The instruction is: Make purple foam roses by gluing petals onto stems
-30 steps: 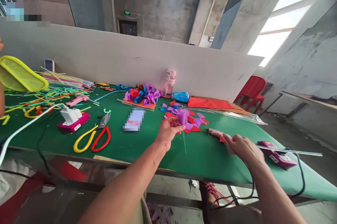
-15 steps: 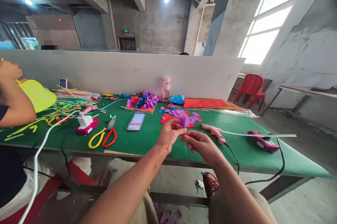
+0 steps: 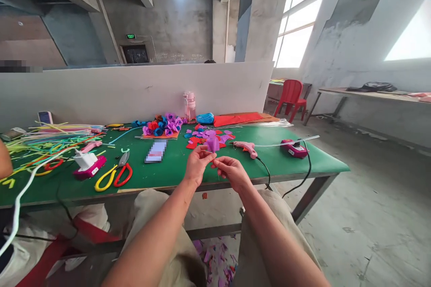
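My left hand point(image 3: 196, 164) pinches a purple paper petal point(image 3: 213, 143) that stands up above its fingertips. Close beside it, my right hand point(image 3: 232, 171) has its fingers pressed together just below the petal; whatever they pinch is too small to name. Behind my hands lie loose purple, red and blue paper petals point(image 3: 195, 134). To the right rests a pink glue gun point(image 3: 247, 148) with a clear glue stick point(image 3: 269, 145) in its back. A cluster of finished paper flowers point(image 3: 164, 126) sits farther back on an orange sheet.
Scissors point(image 3: 121, 168) with yellow and red handles and a phone point(image 3: 156, 151) lie left on the green table point(image 3: 182, 171). Pink power strips point(image 3: 293, 148) stand at both sides. A pink bottle point(image 3: 190, 106) is by the white partition point(image 3: 128, 91). Pipe cleaners point(image 3: 67, 132) pile up left, near another person's arm.
The view has swung to the right, so the table sits farther left. My hands stay together around the purple petal. Most of the other person's arm has left the view.
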